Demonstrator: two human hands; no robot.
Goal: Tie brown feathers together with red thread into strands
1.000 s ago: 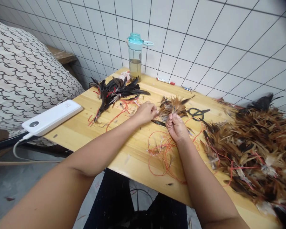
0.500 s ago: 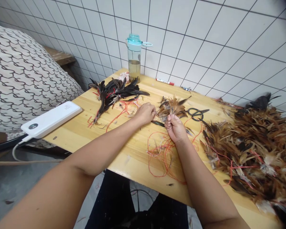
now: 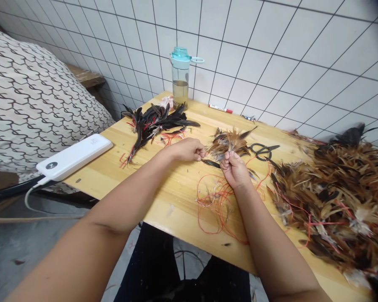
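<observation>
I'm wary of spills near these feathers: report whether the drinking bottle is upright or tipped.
Upright. The drinking bottle stands on the wooden table behind the black feathers, teal lid uppermost, liquid at the bottom.

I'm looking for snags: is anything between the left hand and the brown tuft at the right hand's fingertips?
Yes: a dark feather lies on the table between the left hand and right hand, and loose brown feathers lie beside the brown tuft, toward the left hand.
</observation>
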